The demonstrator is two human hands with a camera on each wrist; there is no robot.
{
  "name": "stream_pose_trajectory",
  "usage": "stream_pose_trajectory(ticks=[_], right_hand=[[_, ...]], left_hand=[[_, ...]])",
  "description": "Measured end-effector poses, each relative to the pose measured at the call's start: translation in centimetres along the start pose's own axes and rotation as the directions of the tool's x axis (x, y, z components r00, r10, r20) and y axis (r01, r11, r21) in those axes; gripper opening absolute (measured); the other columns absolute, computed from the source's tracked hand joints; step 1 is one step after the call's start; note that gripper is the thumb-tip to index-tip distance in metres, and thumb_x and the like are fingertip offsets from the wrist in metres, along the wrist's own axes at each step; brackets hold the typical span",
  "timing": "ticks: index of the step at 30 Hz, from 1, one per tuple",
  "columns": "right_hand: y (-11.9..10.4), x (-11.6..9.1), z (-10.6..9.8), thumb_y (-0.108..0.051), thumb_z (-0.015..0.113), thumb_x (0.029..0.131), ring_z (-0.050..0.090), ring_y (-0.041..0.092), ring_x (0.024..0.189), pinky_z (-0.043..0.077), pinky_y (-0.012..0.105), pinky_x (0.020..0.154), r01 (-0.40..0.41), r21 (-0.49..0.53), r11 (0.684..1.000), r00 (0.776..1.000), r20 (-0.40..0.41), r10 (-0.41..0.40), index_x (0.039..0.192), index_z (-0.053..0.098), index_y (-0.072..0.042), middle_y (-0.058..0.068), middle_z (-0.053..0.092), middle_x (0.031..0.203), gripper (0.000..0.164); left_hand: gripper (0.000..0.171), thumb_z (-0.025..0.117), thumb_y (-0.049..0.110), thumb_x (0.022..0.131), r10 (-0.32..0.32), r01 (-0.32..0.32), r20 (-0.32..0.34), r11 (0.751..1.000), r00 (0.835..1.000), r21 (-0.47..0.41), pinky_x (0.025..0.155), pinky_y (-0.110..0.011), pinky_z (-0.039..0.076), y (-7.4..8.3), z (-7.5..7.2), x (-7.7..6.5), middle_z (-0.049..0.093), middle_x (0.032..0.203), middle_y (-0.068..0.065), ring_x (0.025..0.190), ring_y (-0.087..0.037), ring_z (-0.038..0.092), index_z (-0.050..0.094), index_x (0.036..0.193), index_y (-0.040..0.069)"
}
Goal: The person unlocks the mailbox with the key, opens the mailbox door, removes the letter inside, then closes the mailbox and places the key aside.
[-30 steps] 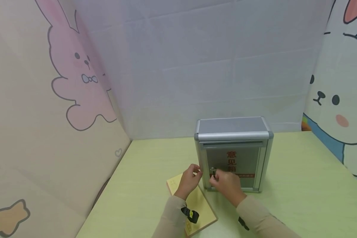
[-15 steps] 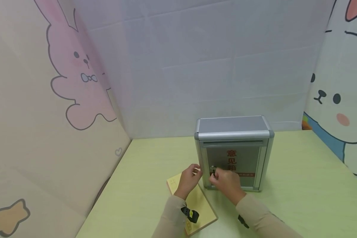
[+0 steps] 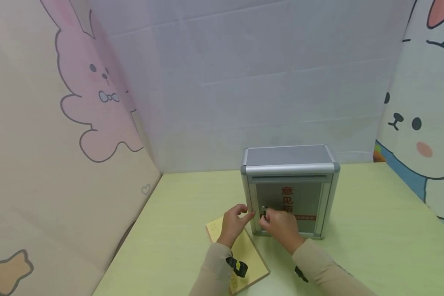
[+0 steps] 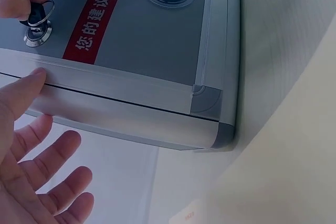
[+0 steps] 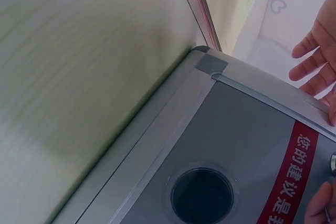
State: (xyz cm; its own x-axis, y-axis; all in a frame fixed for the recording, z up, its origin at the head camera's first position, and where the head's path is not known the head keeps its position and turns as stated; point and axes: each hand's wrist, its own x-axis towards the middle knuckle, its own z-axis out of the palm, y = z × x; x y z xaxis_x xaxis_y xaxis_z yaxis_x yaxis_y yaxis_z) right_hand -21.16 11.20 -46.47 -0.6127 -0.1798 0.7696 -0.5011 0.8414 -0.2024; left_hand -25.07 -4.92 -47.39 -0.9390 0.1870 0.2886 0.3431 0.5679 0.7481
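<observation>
A grey metal suggestion box with red lettering stands upright on the table. On the left of its front panel is a round lock with a black-headed key on a ring in it. My right hand pinches the key's head between thumb and curled finger. At the box's left edge is my left hand, thumb on the front frame and index fingertip at the side. Its other fingers spread loosely beside the box. Below the red strip sits a round dark window.
A yellow pad or board lies slanted on the light green table, partly under my left forearm. Fabric walls with cartoon rabbits enclose the table at the back and sides.
My left thumb has shifted from beside the box onto its front frame. My right hand keeps its pinch on the key, almost still. The box has stayed in place.
</observation>
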Motion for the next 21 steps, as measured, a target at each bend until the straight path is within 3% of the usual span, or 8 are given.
stream_pose_trajectory(ticks=[5, 8, 11, 15, 21], right_hand=[[0.2, 0.1, 0.3, -0.010, 0.056, 0.069, 0.007, 0.000, 0.051, 0.008, 0.016, 0.045, 0.131, -0.113, 0.985, 0.988, -0.063, -0.139, 0.056, 0.029, -0.017, -0.010, 0.019, 0.047, 0.031], [0.3, 0.3, 0.3, -0.012, 0.041, 0.081, 0.006, 0.002, 0.050, 0.008, 0.018, 0.043, 0.212, -0.212, 0.954, 0.966, -0.103, -0.237, 0.056, 0.039, -0.013, -0.009, 0.018, 0.045, 0.026], [0.1, 0.3, 0.1, -0.014, 0.025, 0.094, 0.005, 0.002, 0.049, 0.007, 0.018, 0.043, 0.247, -0.269, 0.931, 0.947, -0.138, -0.291, 0.060, 0.043, -0.010, -0.010, 0.015, 0.047, 0.039], [0.1, -0.1, -0.3, -0.024, 0.020, 0.104, 0.008, 0.000, 0.043, 0.007, 0.018, 0.042, 0.231, -0.291, 0.928, 0.945, -0.160, -0.285, 0.065, 0.042, -0.009, -0.010, 0.016, 0.045, 0.047], [0.7, -0.8, -0.4, -0.042, 0.020, 0.106, 0.014, 0.000, 0.036, 0.012, 0.016, 0.037, 0.167, -0.289, 0.943, 0.954, -0.196, -0.229, 0.079, 0.064, -0.004, -0.007, 0.030, 0.037, 0.064]], left_hand=[[0.021, 0.075, 0.021, 0.086, 0.003, -0.003, -0.008, 1.000, 1.000, -0.004, 0.070, -0.036, 0.050, 0.0, 0.0, -0.1, 0.069, 0.090, -0.013, 0.089, -0.035, 0.065, 0.066, 0.089, 0.003], [0.021, 0.075, 0.020, 0.085, 0.011, -0.011, -0.019, 1.000, 1.000, 0.000, 0.066, -0.032, 0.048, 0.0, 0.0, -0.1, 0.069, 0.086, -0.012, 0.083, -0.033, 0.064, 0.066, 0.088, 0.002], [0.021, 0.076, 0.020, 0.084, 0.004, -0.003, -0.025, 1.000, 1.000, 0.009, 0.064, -0.029, 0.046, -0.1, 0.1, -0.1, 0.069, 0.084, -0.011, 0.079, -0.028, 0.063, 0.066, 0.088, 0.002], [0.021, 0.075, 0.022, 0.085, -0.018, 0.019, -0.018, 1.000, 1.000, 0.023, 0.063, -0.029, 0.046, 0.0, 0.1, -0.1, 0.070, 0.085, -0.010, 0.078, -0.025, 0.063, 0.066, 0.090, 0.004], [0.022, 0.075, 0.024, 0.085, -0.039, 0.039, -0.015, 0.999, 0.999, 0.023, 0.063, -0.030, 0.046, 0.0, 0.1, -0.1, 0.069, 0.086, -0.010, 0.078, -0.024, 0.062, 0.066, 0.090, 0.005]])
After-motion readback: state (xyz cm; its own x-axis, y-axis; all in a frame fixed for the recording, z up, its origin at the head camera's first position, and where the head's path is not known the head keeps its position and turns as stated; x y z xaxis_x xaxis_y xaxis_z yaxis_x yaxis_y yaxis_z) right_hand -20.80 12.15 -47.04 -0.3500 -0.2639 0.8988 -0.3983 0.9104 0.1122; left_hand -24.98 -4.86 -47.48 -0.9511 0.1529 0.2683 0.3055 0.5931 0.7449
